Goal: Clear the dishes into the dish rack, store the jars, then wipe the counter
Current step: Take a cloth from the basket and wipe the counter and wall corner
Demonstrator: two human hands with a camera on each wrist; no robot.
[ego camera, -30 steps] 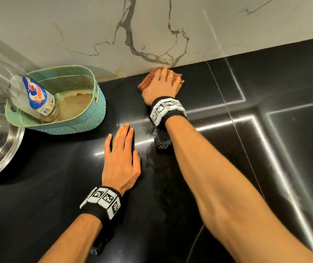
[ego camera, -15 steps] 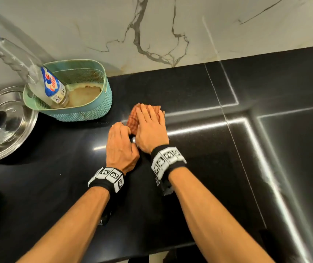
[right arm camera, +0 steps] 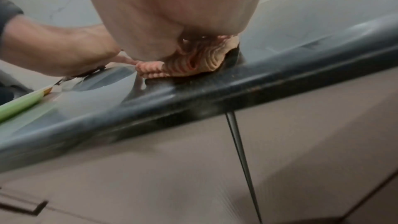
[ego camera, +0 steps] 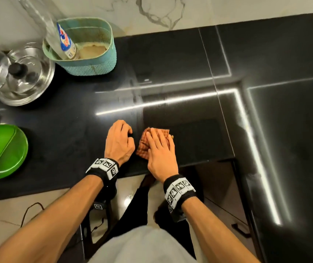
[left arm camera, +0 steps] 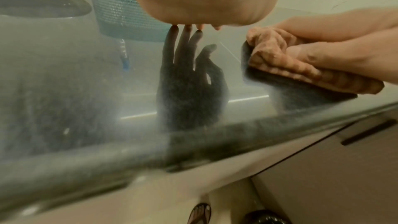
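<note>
An orange-brown checked cloth (ego camera: 144,144) lies bunched on the black counter (ego camera: 72,133), close to its front edge. My right hand (ego camera: 159,147) presses down on it with straight fingers, the thumb along the cloth's left side. In the left wrist view the cloth (left arm camera: 277,57) is squashed under the right hand (left arm camera: 336,40). Just left of the cloth, my left hand (ego camera: 120,138) is arched, with only its fingertips (left arm camera: 185,27) touching the counter and nothing in it. The right wrist view shows the cloth (right arm camera: 193,65) folded under the palm at the counter's edge.
A teal basket (ego camera: 89,67) with a clear spray bottle (ego camera: 65,41) stands at the back by the marble wall. Steel pots with lids (ego camera: 25,77) sit at the far left. Two green plates (ego camera: 1,150) lie at the front left. Cabinet fronts (right arm camera: 301,142) sit below the edge.
My right hand has dragged the cloth from the back wall to the counter's front edge. My left hand drew back with it and went from flat to arched on its fingertips.
</note>
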